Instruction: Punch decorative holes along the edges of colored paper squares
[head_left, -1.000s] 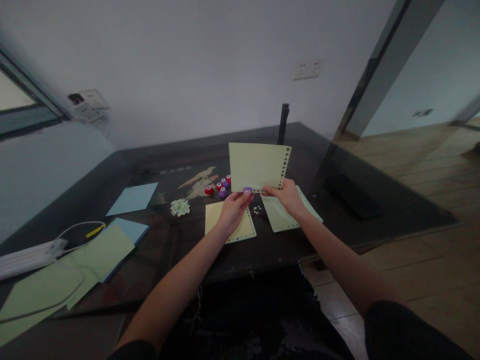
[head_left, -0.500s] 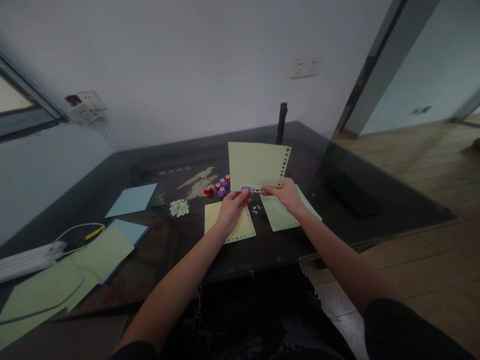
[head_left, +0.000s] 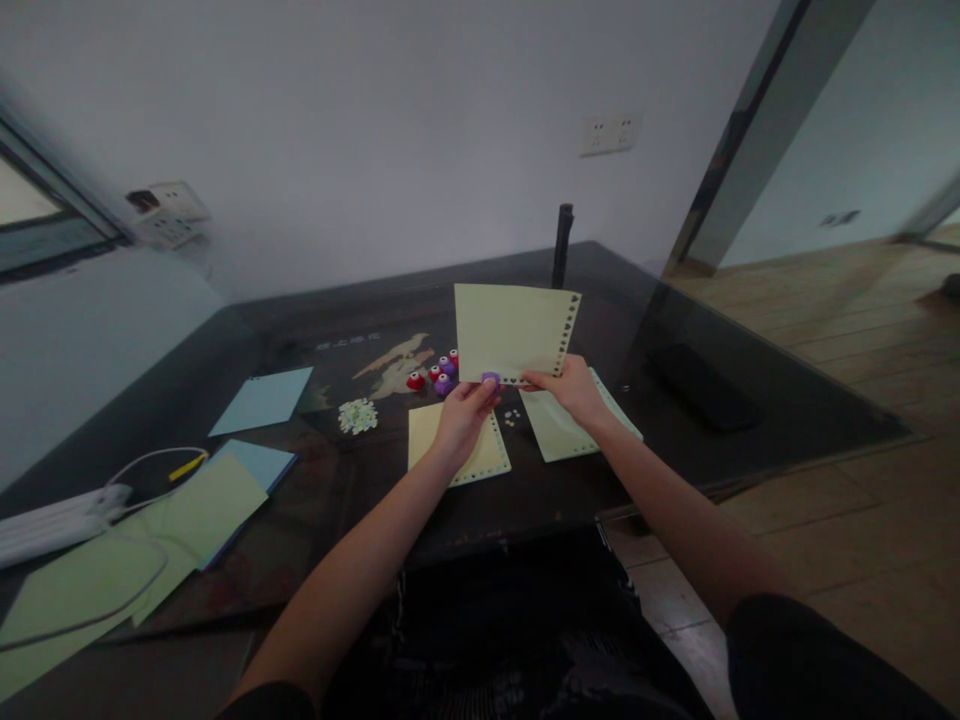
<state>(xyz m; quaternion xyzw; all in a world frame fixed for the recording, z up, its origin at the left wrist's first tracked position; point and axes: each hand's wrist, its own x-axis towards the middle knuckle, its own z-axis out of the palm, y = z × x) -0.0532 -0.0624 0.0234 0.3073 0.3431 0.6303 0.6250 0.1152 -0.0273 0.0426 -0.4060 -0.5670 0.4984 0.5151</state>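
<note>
A pale yellow sheet of paper (head_left: 514, 325) is held up above the table, with punched shapes along its right and lower edges. My left hand (head_left: 463, 415) is closed on a small purple craft punch (head_left: 490, 380) set at the sheet's lower edge. With thumb and fingers pinched, my right hand (head_left: 574, 388) grips the sheet's lower right corner. Beneath my left hand lies a yellow sheet (head_left: 480, 460) with a punched edge; a pale green sheet (head_left: 562, 430) lies under my right hand. Small paper cutouts (head_left: 512, 417) lie between them.
Several red and purple punches (head_left: 442, 375) stand behind my left hand. Left of them is a pile of cutouts (head_left: 358, 416). Blue paper (head_left: 262, 400), green sheets (head_left: 202, 510) and a white power strip (head_left: 60, 520) with its cable occupy the left side. A dark flat object (head_left: 701, 385) lies right.
Almost nothing differs. Both hands, the sheet and the purple punch keep their places, with only a tiny shift of the whole view.
</note>
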